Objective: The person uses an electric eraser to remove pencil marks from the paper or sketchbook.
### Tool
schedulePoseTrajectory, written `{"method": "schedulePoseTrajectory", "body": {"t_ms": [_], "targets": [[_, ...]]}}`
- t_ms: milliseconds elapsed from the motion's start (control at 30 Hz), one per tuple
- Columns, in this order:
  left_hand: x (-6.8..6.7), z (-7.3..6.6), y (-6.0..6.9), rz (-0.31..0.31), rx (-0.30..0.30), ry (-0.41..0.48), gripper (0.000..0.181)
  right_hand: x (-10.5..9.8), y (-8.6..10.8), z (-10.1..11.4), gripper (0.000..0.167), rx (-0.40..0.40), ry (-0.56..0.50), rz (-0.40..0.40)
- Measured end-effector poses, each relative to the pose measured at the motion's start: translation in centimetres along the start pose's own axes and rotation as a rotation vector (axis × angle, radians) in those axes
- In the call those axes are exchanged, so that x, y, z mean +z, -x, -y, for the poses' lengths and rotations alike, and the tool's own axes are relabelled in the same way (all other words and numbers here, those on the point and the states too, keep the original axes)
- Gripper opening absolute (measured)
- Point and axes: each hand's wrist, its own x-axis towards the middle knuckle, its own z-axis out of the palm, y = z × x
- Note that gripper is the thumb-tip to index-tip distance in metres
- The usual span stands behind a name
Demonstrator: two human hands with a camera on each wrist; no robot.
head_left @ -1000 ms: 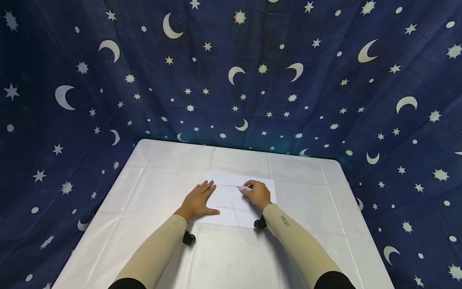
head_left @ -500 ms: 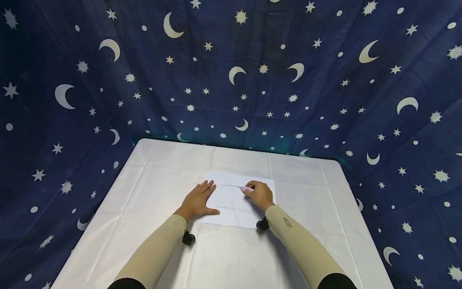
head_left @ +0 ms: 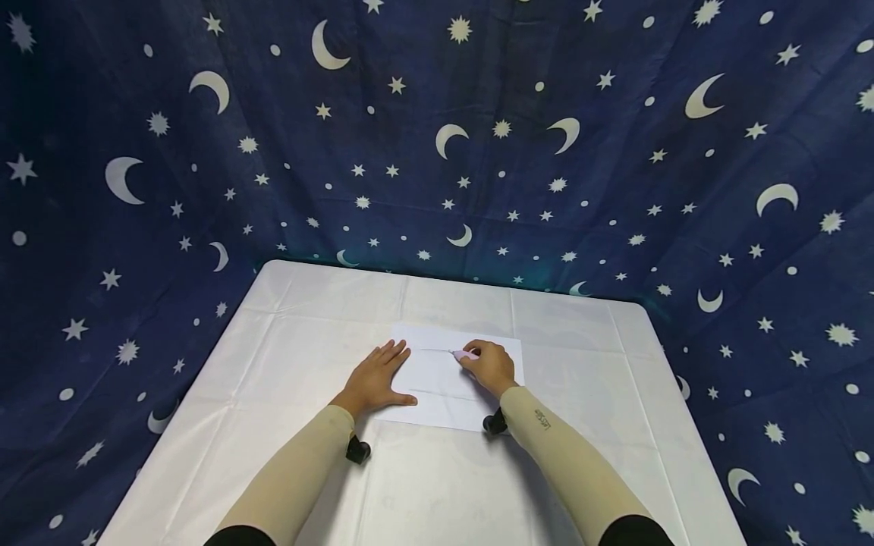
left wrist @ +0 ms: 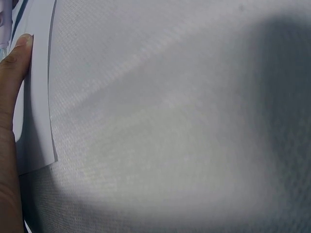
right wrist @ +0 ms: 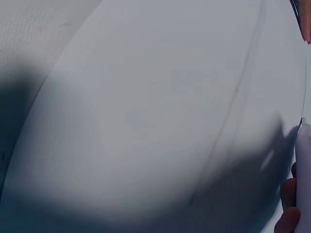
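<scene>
The left hand (head_left: 374,381) lies flat with fingers spread across the sheet's left edge, just left of the frame's centre. The right hand (head_left: 493,368) pinches a lilac pen (head_left: 465,355), right of centre; its tip is at the right end of the upper line (head_left: 430,349), though we can't be sure it touches the paper. Compared with half a second ago, we see the pen sitting slightly further left on the sheet (head_left: 437,413), while the left hand stays put. We judge that the upper line has barely grown, so the work looks paused or going over the same stretch.

We count two hands, one pen, one sheet lying below the frame's centre, one white-covered table (head_left: 328,296), and two lines: the upper one and a fainter lower line (head_left: 444,394), which seems drawn, too.
</scene>
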Motion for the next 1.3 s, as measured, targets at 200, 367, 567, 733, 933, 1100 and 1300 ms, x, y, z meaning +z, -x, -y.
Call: {"method": "schedulePoseTrajectory", "body": {"t_ms": [200,367,567,733,933,1100,1300], "targets": [[0.1,0.3,0.0,0.003,-0.004,-0.02,0.112,-0.3,0.0,-0.6,0.024,0.012,0.001,-0.014],[0.1,0.3,0.0,0.002,-0.001,-0.03,0.112,-0.2,-0.1,-0.8,0.025,0.004,-0.003,-0.019],[0.1,0.1,-0.1,-0.011,0.011,-0.007,0.111,0.0,0.0,-0.4,0.024,-0.01,-0.013,-0.022],[0.0,-0.2,-0.1,-0.017,0.012,-0.006,0.111,0.2,-0.1,0.0,0.023,-0.025,-0.018,-0.021],[0.0,-0.4,-0.1,-0.035,0.02,0.004,0.111,0.4,0.0,0.3,0.024,-0.025,-0.012,-0.018],[0.1,-0.3,-0.1,-0.013,0.01,-0.011,0.112,0.2,0.1,0.1,0.024,-0.021,-0.012,-0.02],[0.3,0.0,-0.1,-0.012,0.005,-0.014,0.112,-0.2,0.1,-0.2,0.023,-0.015,0.009,-0.027]]}}
